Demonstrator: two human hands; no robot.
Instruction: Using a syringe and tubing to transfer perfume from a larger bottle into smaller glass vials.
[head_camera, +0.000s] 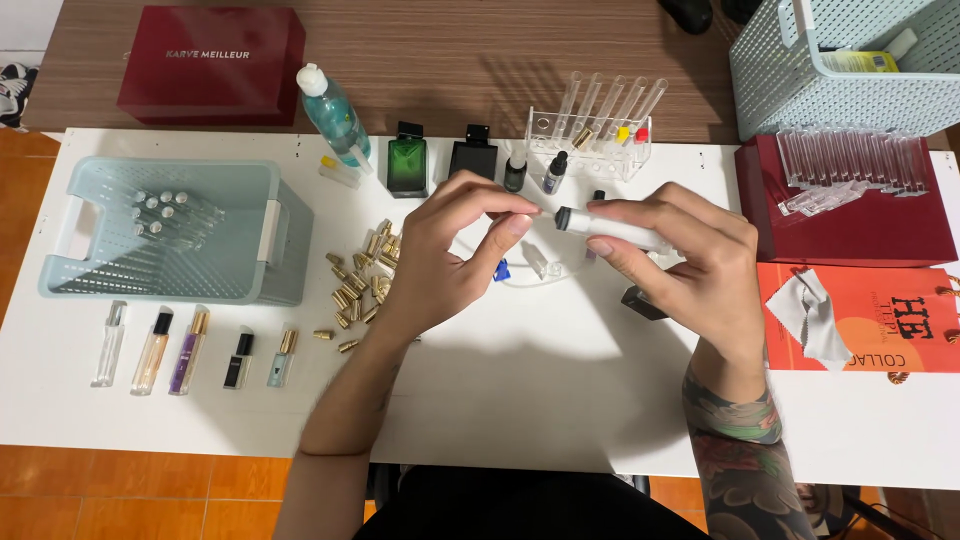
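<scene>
I see my left hand (445, 255) raised, thumb and forefinger pinched, pointing toward 3 o'clock; my right hand (690, 265) curls closed, its tattooed forearm going toward 6 o'clock.

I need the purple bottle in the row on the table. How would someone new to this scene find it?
Start at the pale blue basket on the left of the white table. Below its front wall lies a row of five slim bottles; the purple bottle is third from the left, between a peach-tinted bottle and a short black-capped bottle. It alone holds violet liquid, under a gold cap.
</scene>
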